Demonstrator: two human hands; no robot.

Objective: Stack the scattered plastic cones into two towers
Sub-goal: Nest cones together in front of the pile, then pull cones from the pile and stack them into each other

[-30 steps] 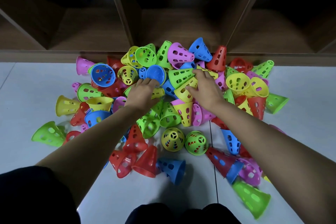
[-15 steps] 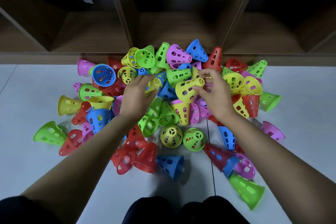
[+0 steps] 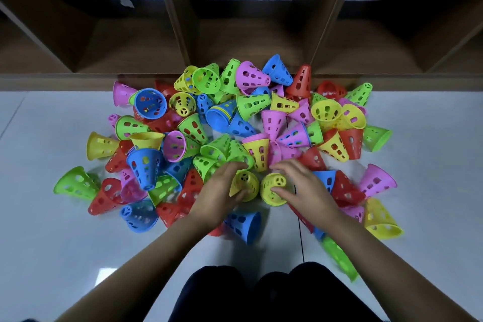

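The cones are small plastic ones pierced with holes, in yellow, green, pink, blue and red, lying every way in a pile [image 3: 251,117] before us. Our left hand [image 3: 218,192] curls fingers and thumb round a yellow cone [image 3: 245,185] at the pile's near edge. Our right hand [image 3: 307,187] clasps a second yellow cone [image 3: 273,188] just beside it, narrow end up. The pile's far edge meets the base of a wooden shelf unit [image 3: 130,44]. Bare pale floor [image 3: 47,243] lies on both sides.
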